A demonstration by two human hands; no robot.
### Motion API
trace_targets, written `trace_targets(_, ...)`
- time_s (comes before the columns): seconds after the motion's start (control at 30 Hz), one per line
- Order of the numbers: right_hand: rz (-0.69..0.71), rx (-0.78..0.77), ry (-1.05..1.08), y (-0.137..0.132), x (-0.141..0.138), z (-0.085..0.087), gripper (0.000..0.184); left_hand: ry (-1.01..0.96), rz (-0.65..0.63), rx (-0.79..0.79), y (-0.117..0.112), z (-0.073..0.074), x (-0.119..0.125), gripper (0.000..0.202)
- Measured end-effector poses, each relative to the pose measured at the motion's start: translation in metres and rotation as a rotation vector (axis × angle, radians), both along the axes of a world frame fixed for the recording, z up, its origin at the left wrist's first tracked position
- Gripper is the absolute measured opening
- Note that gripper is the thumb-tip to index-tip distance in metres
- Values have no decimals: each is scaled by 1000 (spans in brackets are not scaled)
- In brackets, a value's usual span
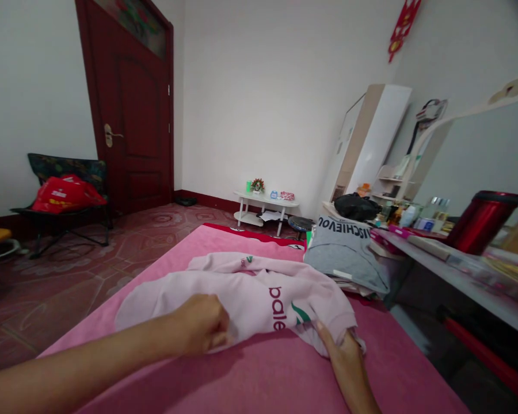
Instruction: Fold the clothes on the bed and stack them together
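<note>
A pale pink sweatshirt [242, 287] with dark red lettering and a green mark lies loosely across a pink bed cover [259, 374]. My left hand [202, 325] is closed on its near edge, left of the lettering. At the sweatshirt's right end, my right hand [343, 345] grips the cloth, the thumb on top and the other fingers partly hidden under the fabric. Between the two hands the near edge of the cloth runs slightly raised above the cover.
Folded clothes with a grey top [349, 253] are stacked at the bed's far right corner. A crowded dressing table [431, 259] with a red tumbler [479, 221] borders the right side. A low white table [265, 199] stands beyond the bed; a chair with a red bag [67, 194] is left.
</note>
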State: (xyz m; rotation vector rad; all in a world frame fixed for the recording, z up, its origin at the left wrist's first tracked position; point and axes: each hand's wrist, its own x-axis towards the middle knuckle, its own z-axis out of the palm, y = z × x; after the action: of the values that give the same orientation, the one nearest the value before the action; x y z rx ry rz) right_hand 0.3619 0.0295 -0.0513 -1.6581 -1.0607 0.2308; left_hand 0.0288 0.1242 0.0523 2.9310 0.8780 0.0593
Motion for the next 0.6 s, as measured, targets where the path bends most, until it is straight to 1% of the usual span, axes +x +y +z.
trace_targets(0.03,4,-1,20,0,1,-1,50,-95,32,1,16,11,3,20)
trace_targets(0.07,1,-4,39,1,1,-2,53,-197,91,32,33,20,7,20)
trace_targets(0.1,-4,-7,54,1,2,-3,55,-282,161,73,52,24,11,24)
trace_targets(0.13,-7,-4,69,2,3,-4,56,-324,225,81,70,25,15,30)
trace_targets(0.17,1,8,84,2,3,-4,56,-321,273,25,86,22,19,38)
trace_targets(0.2,13,24,97,1,4,-4,54,-287,293,-73,99,15,21,44)
trace_targets(0.27,18,41,117,-1,4,-2,50,-201,268,-282,115,-3,24,48)
trace_targets(0.3,4,37,123,-2,3,0,49,-177,239,-352,117,-12,24,49)
trace_targets(0.33,-14,32,125,-4,2,3,48,-170,214,-379,116,-19,24,50)
trace_targets(0.37,-33,29,124,-5,1,6,47,-180,200,-371,111,-24,23,52)
trace_targets(0.43,-52,28,125,-7,-2,11,47,-225,183,-297,93,-25,20,57)
trace_targets(0.47,-55,30,130,-8,-4,13,47,-253,168,-233,82,-21,18,57)
trace_targets(0.5,-59,27,138,-9,-4,14,47,-276,137,-164,68,-16,15,52)
trace_targets(0.6,-123,49,145,-14,-3,12,41,-282,0,16,26,1,2,22)
